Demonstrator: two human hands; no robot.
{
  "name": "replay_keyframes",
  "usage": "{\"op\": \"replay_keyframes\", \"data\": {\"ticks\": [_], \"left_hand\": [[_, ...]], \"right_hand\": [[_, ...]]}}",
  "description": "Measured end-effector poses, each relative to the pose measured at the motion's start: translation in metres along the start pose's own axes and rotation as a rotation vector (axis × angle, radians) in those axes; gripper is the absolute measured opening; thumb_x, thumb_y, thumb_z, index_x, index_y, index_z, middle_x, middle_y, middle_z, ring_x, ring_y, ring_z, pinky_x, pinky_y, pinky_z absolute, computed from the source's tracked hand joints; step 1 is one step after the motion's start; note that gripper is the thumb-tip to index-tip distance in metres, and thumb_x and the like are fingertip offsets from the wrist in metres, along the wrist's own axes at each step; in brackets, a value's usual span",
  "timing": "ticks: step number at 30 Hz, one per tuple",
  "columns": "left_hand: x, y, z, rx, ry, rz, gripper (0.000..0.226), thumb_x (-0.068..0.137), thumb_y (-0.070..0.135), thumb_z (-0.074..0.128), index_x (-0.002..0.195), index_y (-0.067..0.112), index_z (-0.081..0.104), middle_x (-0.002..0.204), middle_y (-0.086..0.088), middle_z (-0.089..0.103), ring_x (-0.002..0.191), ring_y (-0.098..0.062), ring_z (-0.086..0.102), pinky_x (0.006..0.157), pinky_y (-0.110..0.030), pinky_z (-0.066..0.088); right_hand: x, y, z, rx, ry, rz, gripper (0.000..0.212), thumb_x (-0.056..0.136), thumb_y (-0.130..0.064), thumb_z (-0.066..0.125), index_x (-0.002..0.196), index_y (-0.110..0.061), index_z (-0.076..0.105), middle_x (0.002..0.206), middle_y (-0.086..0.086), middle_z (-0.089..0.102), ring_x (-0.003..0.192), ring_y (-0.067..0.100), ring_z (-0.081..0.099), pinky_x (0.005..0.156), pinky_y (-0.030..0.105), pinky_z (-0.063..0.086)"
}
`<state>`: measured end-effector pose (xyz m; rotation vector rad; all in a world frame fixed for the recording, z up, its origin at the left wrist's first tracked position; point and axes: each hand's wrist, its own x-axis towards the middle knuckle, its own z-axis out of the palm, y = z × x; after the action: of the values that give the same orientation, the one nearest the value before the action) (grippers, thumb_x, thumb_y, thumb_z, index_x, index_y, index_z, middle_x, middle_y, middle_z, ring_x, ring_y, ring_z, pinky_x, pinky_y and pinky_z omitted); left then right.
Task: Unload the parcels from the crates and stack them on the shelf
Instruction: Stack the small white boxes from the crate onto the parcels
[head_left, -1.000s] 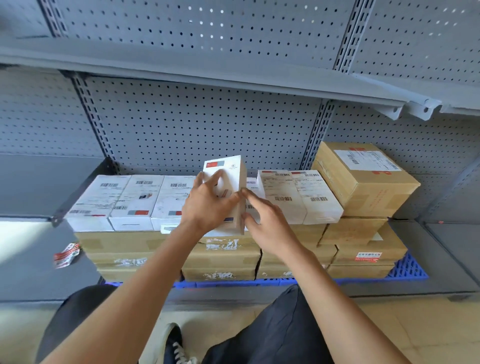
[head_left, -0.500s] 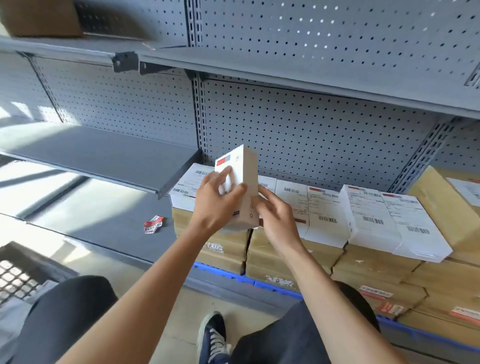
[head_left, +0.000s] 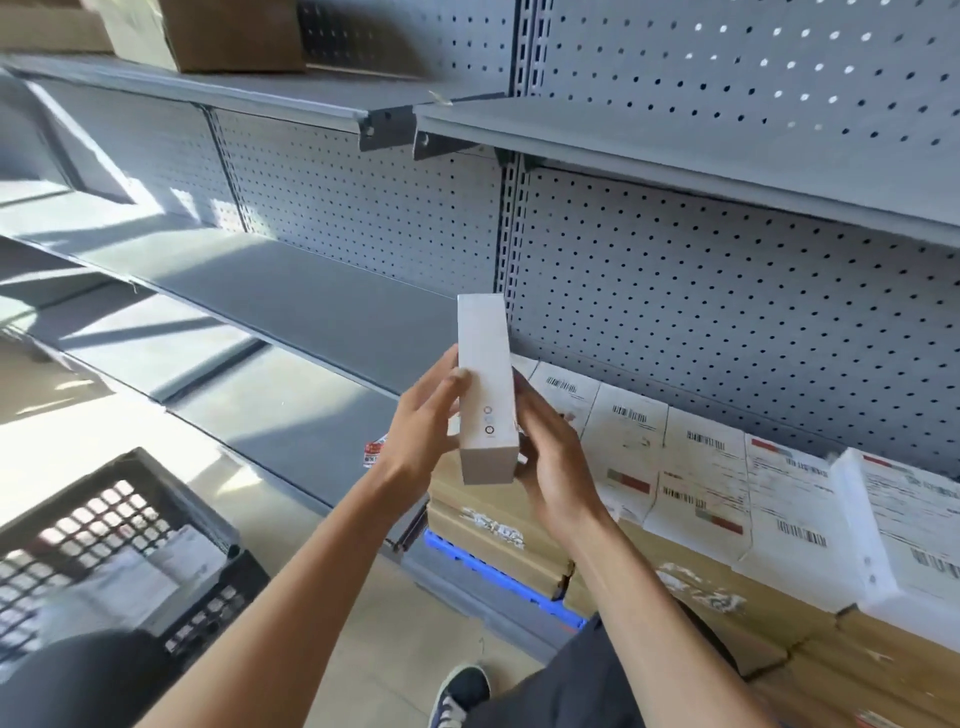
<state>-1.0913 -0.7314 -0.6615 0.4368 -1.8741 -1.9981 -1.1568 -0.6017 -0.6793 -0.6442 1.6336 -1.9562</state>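
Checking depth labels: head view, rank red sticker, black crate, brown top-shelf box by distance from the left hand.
1. red sticker, on the grey shelf just left of the left hand.
2. black crate, lower left on the floor.
3. brown box, on the top shelf, upper left.

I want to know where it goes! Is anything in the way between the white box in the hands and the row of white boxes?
Nothing visible: the white box, held by left hand and right hand, is right beside the row of white parcels.
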Motion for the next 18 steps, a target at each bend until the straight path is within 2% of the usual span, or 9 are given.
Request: {"op": "replay_keyframes", "data": {"ticks": [2,4,6,8,10,12,14,15,18], "left_hand": [[0.005,-0.007,-0.011,0.058,0.053,0.064,0.034,0.107,0.026,0.049,0.136,0.04,0.061,0.124,0.011,0.071,0.115,-0.014,0.067,0.089,-0.043,0.057],[0.01,-0.013,-0.018,0.179,0.164,0.13,0.04,0.098,0.027,0.058,0.137,0.035,0.061,0.121,0.007,0.072,0.103,-0.013,0.071,0.082,-0.042,0.06],[0.014,-0.016,-0.021,0.326,0.244,0.167,0.04,0.096,0.023,0.06,0.134,0.034,0.064,0.117,0.002,0.071,0.095,-0.014,0.072,0.076,-0.041,0.062],[0.016,-0.017,-0.019,0.439,0.255,0.181,0.034,0.1,0.019,0.058,0.129,0.033,0.067,0.116,0.0,0.072,0.095,-0.012,0.071,0.081,-0.038,0.06],[0.019,-0.018,-0.018,0.487,0.213,0.184,0.034,0.101,0.026,0.06,0.133,0.031,0.066,0.124,0.005,0.069,0.105,-0.01,0.067,0.09,-0.036,0.057],[0.022,-0.019,-0.017,0.464,0.131,0.151,0.043,0.1,0.038,0.062,0.142,0.029,0.059,0.133,0.01,0.064,0.116,-0.006,0.063,0.095,-0.036,0.055],[0.027,-0.018,-0.02,0.363,0.018,0.078,0.053,0.1,0.043,0.061,0.149,0.027,0.05,0.134,0.007,0.065,0.117,-0.004,0.063,0.093,-0.033,0.057],[0.029,-0.016,-0.022,0.294,-0.042,0.041,0.056,0.1,0.043,0.059,0.152,0.026,0.046,0.13,0.004,0.068,0.113,-0.007,0.066,0.09,-0.032,0.058],[0.043,-0.011,-0.028,0.162,-0.144,-0.036,0.047,0.103,0.034,0.055,0.149,0.023,0.049,0.114,0.008,0.075,0.104,-0.016,0.072,0.086,-0.04,0.061]], "right_hand": [[0.006,0.005,0.003,-0.006,0.036,-0.04,0.034,0.104,-0.04,0.051,0.136,-0.039,0.06,0.115,0.0,0.073,0.104,0.011,0.066,0.081,0.028,0.048],[0.01,0.011,0.005,-0.039,0.059,-0.092,0.032,0.104,-0.027,0.054,0.135,-0.033,0.06,0.106,-0.015,0.073,0.096,0.002,0.068,0.08,0.017,0.05],[0.012,0.017,0.008,-0.189,0.1,-0.136,0.033,0.104,-0.022,0.056,0.134,-0.034,0.058,0.125,-0.019,0.066,0.114,0.001,0.063,0.096,0.024,0.051],[0.014,0.025,0.01,-0.311,0.146,-0.18,0.038,0.103,-0.024,0.058,0.14,-0.029,0.054,0.139,-0.019,0.056,0.129,0.0,0.052,0.111,0.03,0.043],[0.016,0.025,0.012,-0.374,0.194,-0.199,0.043,0.103,-0.025,0.057,0.145,-0.023,0.051,0.144,-0.021,0.049,0.135,-0.003,0.044,0.114,0.026,0.037],[0.015,0.022,0.011,-0.421,0.208,-0.2,0.045,0.103,-0.017,0.054,0.148,-0.02,0.049,0.143,-0.029,0.042,0.133,-0.018,0.035,0.108,0.01,0.033],[0.014,0.02,0.007,-0.469,0.206,-0.181,0.051,0.1,-0.01,0.049,0.149,-0.022,0.047,0.146,-0.032,0.031,0.126,-0.032,0.022,0.101,-0.003,0.023],[0.014,0.021,0.004,-0.499,0.205,-0.171,0.056,0.096,-0.012,0.048,0.15,-0.025,0.047,0.152,-0.028,0.026,0.129,-0.032,0.016,0.103,-0.003,0.017],[0.014,0.024,-0.006,-0.581,0.158,-0.148,0.069,0.084,-0.021,0.05,0.151,-0.035,0.042,0.165,-0.018,0.012,0.145,-0.016,0.006,0.119,0.018,0.011]]}}
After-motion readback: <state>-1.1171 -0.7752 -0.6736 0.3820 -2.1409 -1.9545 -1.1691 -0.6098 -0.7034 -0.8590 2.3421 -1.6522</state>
